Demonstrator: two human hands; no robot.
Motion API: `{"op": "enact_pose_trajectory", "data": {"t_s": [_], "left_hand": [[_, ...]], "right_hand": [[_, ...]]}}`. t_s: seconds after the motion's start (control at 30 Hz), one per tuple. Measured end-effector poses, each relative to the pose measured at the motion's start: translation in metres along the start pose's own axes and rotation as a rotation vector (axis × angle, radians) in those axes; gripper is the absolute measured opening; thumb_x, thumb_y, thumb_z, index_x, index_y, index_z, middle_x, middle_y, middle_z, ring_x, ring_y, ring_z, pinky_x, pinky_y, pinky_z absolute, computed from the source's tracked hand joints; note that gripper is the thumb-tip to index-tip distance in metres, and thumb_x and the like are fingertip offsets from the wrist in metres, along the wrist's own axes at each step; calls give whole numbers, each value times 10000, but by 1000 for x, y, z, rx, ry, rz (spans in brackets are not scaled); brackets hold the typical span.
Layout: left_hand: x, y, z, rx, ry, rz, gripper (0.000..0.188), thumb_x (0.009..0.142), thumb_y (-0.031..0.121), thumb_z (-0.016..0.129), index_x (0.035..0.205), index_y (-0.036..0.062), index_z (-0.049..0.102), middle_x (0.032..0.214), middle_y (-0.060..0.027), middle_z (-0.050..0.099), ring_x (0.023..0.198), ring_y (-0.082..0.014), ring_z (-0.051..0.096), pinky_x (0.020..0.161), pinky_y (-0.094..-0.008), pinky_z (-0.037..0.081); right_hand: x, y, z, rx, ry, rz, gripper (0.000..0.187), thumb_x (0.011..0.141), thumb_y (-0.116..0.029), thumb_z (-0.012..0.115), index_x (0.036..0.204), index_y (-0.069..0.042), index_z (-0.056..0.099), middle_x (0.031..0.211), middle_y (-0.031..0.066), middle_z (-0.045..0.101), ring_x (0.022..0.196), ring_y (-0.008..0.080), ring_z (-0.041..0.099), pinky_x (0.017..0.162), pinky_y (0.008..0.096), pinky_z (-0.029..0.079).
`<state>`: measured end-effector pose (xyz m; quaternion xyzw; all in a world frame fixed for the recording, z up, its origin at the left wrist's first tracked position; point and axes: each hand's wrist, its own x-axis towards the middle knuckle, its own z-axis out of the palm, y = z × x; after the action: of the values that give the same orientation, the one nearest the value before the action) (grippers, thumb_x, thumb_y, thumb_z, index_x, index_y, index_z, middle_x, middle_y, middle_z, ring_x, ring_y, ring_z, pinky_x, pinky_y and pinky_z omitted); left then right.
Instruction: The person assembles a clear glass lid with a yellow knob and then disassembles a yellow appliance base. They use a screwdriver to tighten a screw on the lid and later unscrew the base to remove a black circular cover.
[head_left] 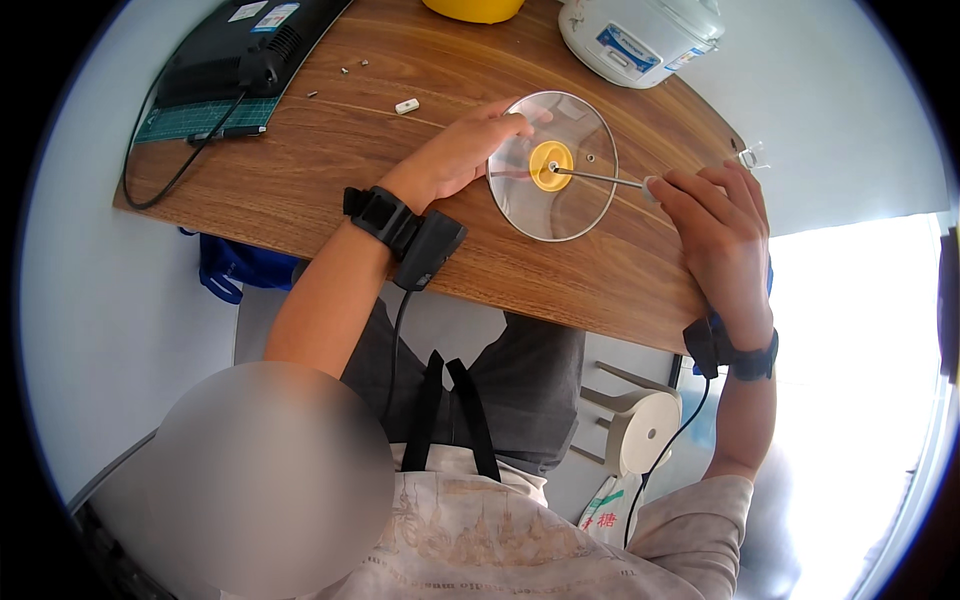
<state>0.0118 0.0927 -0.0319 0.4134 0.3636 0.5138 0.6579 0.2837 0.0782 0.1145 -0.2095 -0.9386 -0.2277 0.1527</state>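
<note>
The left forearm (325,300) slants up toward 1 o'clock, and its wrist (408,188) turns so that the left hand (465,150), near 12 o'clock of the view, points toward 2 o'clock with thumb and fingers partly bent in a hold. The right forearm (748,420) rises toward 12 o'clock, its right hand (728,235) between 2 and 3 o'clock, knuckles up, fingers curled tightly toward 10 o'clock.

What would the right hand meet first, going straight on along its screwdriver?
Leading the right hand, the screwdriver would probably meet the yellow disc on the glass lid; it may already touch, depth being unclear.
</note>
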Motion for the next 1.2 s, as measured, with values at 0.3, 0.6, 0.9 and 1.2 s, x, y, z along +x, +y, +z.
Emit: {"op": "enact_pose_trajectory", "data": {"t_s": [0.3, 0.6, 0.9, 1.2], "left_hand": [[1, 0, -2, 16, -34, 3, 468, 1013, 170, 509, 1452, 13, 475, 1445, -117, 522, 1236, -262, 606, 997, -391, 583], [-4, 2, 4, 36, -10, 31, 410, 1026, 220, 490, 1398, 55, 535, 1327, -154, 580, 1200, -254, 623, 981, -390, 575], [-2, 0, 3, 64, -3, 35, 399, 1027, 217, 479, 1387, 57, 543, 1324, -149, 583, 1199, -259, 625, 992, -405, 565], [-2, 0, 3, 66, 3, 37, 408, 1020, 220, 488, 1386, 49, 544, 1302, -151, 599, 1178, -256, 639, 980, -409, 573]], "right_hand": [[0, 2, 6, 30, 11, 23, 271, 739, -28, 767, 1003, -89, 765, 1006, 18, 732, 950, 220, 622, 944, 413, 501], [-6, 0, 8, 64, 2, 65, 245, 766, -40, 774, 1006, -89, 766, 1008, 17, 735, 951, 217, 623, 925, 404, 502], [-6, 0, 8, 35, 20, 54, 271, 752, -35, 784, 1014, -100, 763, 1012, 14, 732, 950, 210, 623, 913, 398, 505], [-7, 1, 7, 41, 3, 61, 284, 752, -21, 778, 1024, -102, 762, 1020, 18, 730, 932, 208, 627, 887, 382, 507]]}}
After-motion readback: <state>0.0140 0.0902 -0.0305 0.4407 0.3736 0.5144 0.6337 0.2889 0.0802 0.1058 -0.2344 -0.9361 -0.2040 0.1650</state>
